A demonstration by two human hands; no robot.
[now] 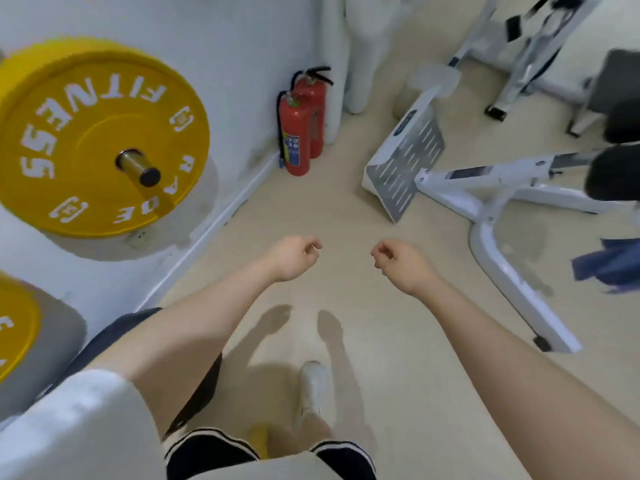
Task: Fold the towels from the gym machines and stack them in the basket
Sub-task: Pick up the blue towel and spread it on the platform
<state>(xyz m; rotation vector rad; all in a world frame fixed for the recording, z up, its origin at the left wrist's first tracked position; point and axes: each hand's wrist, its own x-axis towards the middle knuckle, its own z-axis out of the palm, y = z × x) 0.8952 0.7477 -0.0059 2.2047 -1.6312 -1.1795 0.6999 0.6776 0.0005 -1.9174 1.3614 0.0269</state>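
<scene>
My left hand [294,256] and my right hand [398,261] are held out in front of me over the beige floor, both curled into loose fists with nothing in them. A blue towel [606,263] lies at the right edge, beside the white frame of a gym machine [498,216], well to the right of my right hand. No basket is in view.
A yellow weight plate [93,140] on a bar juts out at the left, with a second one [14,327] below it. Two red fire extinguishers [301,126] stand by the wall. A white footplate [405,157] and more machines fill the upper right.
</scene>
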